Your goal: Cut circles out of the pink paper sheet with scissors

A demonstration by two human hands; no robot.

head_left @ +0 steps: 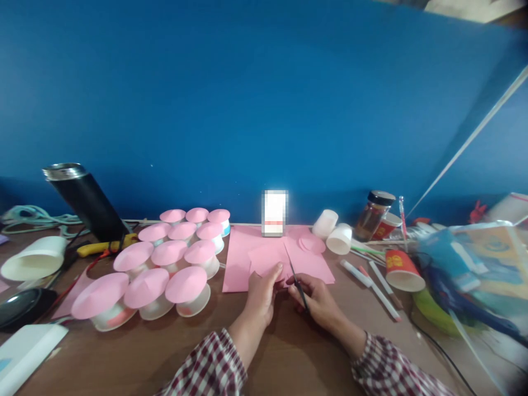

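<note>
Near the middle of the desk, my left hand [263, 294] holds a piece of pink paper [267, 258], thumb on top and fingers curled beneath. My right hand [315, 300] is closed around dark scissors [297, 280], whose blades point up and away beside the paper. Both hands are close together, fingertips nearly meeting. Behind them lie larger pink sheets [237, 258], with round pink cut-outs [312, 245] on their right part. A phone [274, 212] with a blurred bright screen stands upright against the blue wall.
Several paper cups topped with pink cones [148, 289] stand in rows at left. Further left are a black bottle [88, 201], a yellow-handled tool [97, 247] and a white cup [35, 258]. Right are white cups [339, 238], a jar [373, 217], markers [379, 291] and a red cup [403, 270].
</note>
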